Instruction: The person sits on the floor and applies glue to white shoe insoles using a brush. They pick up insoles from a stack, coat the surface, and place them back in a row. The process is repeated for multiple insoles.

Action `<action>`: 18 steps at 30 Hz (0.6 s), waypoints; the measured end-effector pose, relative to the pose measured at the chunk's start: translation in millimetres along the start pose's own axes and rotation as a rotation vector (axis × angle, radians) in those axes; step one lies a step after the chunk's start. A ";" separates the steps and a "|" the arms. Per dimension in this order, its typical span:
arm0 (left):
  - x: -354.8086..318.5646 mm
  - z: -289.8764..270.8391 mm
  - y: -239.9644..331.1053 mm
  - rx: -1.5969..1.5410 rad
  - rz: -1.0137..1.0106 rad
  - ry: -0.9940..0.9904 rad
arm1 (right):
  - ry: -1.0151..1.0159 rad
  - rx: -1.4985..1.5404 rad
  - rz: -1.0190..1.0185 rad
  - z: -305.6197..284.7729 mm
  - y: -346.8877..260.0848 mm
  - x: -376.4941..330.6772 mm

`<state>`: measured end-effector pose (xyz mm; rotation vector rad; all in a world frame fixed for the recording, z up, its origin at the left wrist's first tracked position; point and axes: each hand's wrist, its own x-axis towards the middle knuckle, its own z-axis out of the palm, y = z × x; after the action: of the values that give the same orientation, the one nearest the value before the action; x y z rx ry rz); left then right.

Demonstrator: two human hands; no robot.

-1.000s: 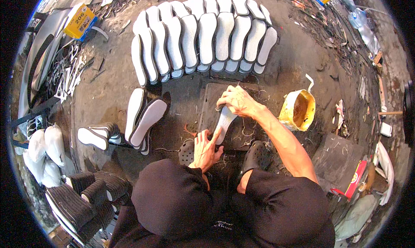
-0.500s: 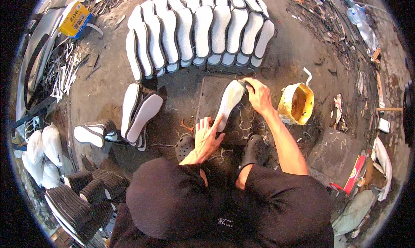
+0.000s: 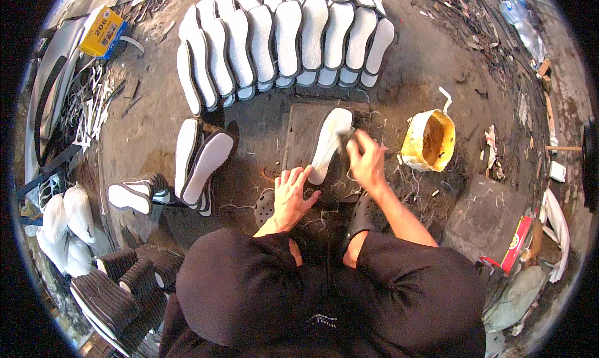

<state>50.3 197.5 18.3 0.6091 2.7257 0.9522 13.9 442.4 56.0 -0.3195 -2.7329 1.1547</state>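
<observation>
Our dark cap and shoulders fill the lower middle of the view and hide our lap and most of both forearms. Whatever tool sits in our right hand (image 3: 367, 160) is largely covered by the fingers; we can only make out a small dark tip at the knuckles, so we cannot tell what it is. The far rim of the view bends and blurs the scraps lying there.

Our right hand is closed in a loose fist around that small item and presses it on the right edge of the white sole (image 3: 328, 144). Our left hand (image 3: 292, 192) is open, fingers spread flat, with the fingertips touching the near end of the same sole.

The white sole lies lengthwise on a dark board (image 3: 298, 139) on the floor, directly ahead of and between both hands, its far end pointing away from us.

Just right of our right hand stands a yellow glue pot (image 3: 428, 141), apart from the hand. Beyond both hands lies a fanned row of white soles (image 3: 281, 39). Left of our left hand lie two more soles (image 3: 199, 164) side by side, and farther left a stack of ribbed dark soles (image 3: 112, 289).
</observation>
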 end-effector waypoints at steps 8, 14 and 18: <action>0.9 11.2 3.3 0.053 -0.001 0.081 | -0.295 -0.315 -0.319 23.9 16.4 126.5; -5.1 5.6 -4.6 0.017 -0.047 0.088 | -0.510 -0.378 -0.639 32.6 -7.1 121.9; -4.1 12.4 0.5 -0.041 -0.042 0.084 | -0.160 -0.355 -0.335 11.0 27.4 99.0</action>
<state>58.0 202.9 9.2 0.5140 2.7722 1.0441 -80.4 478.8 34.7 0.1978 -2.9702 0.6342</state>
